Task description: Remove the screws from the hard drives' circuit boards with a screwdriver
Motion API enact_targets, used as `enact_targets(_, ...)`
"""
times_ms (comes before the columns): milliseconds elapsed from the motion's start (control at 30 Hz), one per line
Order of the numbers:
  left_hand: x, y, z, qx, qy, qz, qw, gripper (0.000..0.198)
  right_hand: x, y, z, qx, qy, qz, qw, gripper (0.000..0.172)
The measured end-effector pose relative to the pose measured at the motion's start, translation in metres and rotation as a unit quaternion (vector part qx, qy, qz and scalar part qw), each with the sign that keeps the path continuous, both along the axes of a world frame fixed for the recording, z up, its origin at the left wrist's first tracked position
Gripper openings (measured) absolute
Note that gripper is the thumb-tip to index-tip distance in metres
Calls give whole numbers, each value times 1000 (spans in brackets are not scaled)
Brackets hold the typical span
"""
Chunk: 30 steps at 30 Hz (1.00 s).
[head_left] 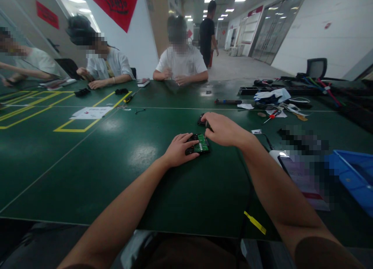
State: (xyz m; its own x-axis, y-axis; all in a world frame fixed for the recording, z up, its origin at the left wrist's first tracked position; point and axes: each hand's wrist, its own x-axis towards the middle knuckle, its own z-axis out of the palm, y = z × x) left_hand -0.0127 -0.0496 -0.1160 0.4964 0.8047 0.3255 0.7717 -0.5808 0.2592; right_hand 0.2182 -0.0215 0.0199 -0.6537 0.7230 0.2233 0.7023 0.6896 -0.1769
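A hard drive (203, 143) lies on the green tabletop with its green circuit board facing up. My left hand (181, 150) lies across its left part, fingers over the top and thumb along the near edge, bracing it. Just beyond the drive's right corner, my right hand (224, 130) is raised with bent, closed fingers. Something dark shows between its thumb and fingers, too hidden to name. Behind those fingertips sits a small black object (200, 119), partly covered by the hand.
To the right are a blue bin (352, 179), a red-handled screwdriver (273, 116), cloth (272, 95) and cables. A dark cylindrical tool (229, 101) lies farther back. At left, a paper sheet (91, 113) lies by yellow tape lines. Several people sit across the table; another person stands behind.
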Motion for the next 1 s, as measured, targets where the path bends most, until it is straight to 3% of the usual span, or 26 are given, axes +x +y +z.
enact_targets(200,0,0,0,-1,-7,1,1000,61,-1,0,1,-1,-7,-47,999,34)
enact_targets(433,0,1,-1,9,3,0,1000,60,-1,0,1,4,0,-6,1000,36)
enact_targets(633,0,0,0,1,-3,1,1000,60,1,0,1,-1,-6,-29,1000,34)
enact_targets(800,0,-1,1,7,-4,0,1000,60,1,-1,3,1,-7,2,1000,40)
enact_targets(1000,0,0,0,4,5,2,1000,61,-1,-3,4,-6,-4,-35,999,39)
